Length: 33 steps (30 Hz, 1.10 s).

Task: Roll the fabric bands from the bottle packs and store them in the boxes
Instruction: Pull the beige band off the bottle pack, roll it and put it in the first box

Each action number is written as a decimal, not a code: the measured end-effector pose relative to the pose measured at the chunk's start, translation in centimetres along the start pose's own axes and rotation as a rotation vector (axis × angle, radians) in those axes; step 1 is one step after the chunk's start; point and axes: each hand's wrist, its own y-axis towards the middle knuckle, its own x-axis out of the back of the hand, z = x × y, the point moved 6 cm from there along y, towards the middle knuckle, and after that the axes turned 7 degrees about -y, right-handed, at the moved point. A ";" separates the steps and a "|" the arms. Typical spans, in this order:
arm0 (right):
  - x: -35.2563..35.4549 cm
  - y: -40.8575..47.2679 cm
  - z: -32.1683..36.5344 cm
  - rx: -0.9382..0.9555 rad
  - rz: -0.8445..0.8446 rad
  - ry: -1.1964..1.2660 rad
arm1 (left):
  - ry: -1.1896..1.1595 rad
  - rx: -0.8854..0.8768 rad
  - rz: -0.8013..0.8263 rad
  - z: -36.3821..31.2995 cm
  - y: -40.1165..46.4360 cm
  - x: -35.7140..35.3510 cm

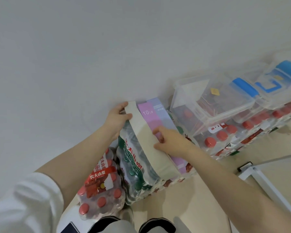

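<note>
— Two hands on one band: the left hand [117, 118] pinches the far end of the cream fabric band [146, 137], thumb on top and fingers curled round its edge, while the right hand [169, 142] grips the same band at its long right edge, fingers curled under it

— Where does that band lie?

— Stretched lengthwise over the green-capped bottle pack [136, 167], the landmark for everything else. Just right of the cream one, on the same pack, lie two more bands: a pink-purple band [149, 115] printed "10 LB" and a pale lavender band [163, 115] touching it. So three bands, counted

— And the other packs?

— One red-capped bottle pack [99, 194] stands just left of the green-capped pack, nearer the person, touching it. To the right of the green-capped pack runs a row of red-capped packs [228, 137] along the white wall [107, 47]; how many packs make up that row I cannot tell

— Boxes?

— At least two clear plastic boxes with blue latches sit on that row, right of the green-capped pack. The nearer box [213, 101] has one blue latch [244, 86] showing; the farther box [280, 78] is blurred, its contents unclear

— Anything else?

— One white metal frame [262, 180] well right of the green-capped pack, on the beige floor [183, 207], and a white sleeve [23, 204] on the left arm
</note>
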 end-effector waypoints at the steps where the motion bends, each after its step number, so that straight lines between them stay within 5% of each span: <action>1: 0.2 0.0 0.2 0.014 -0.029 -0.081 | 0.037 -0.024 0.031 -0.2 0.0 -0.3; 3: 0.3 0.1 0.2 0.029 -0.080 -0.221 | 0.184 -0.078 0.077 -0.2 0.0 -0.8; 8: -0.9 0.3 -0.2 0.164 -0.104 -0.340 | 0.995 -0.281 -0.035 1.0 -2.4 -1.9; 12: -3.9 0.0 -0.3 0.228 -0.090 -0.487 | 1.028 -0.288 0.167 3.7 -3.6 -3.9; 21: -2.8 0.4 -0.4 0.232 0.000 -0.409 | 1.437 -0.386 0.276 2.7 -2.1 -3.6; 24: 0.5 0.2 -1.2 0.269 -0.025 -0.121 | 1.427 -0.429 0.209 0.8 -2.8 -4.1; 28: 5.7 -2.5 -1.2 0.467 -0.359 -0.088 | 1.114 -0.704 0.089 -5.0 -5.2 -7.7; 33: 10.0 -6.9 -2.3 0.601 -0.343 -0.015 | 0.831 -0.852 0.003 -9.7 -8.7 -13.8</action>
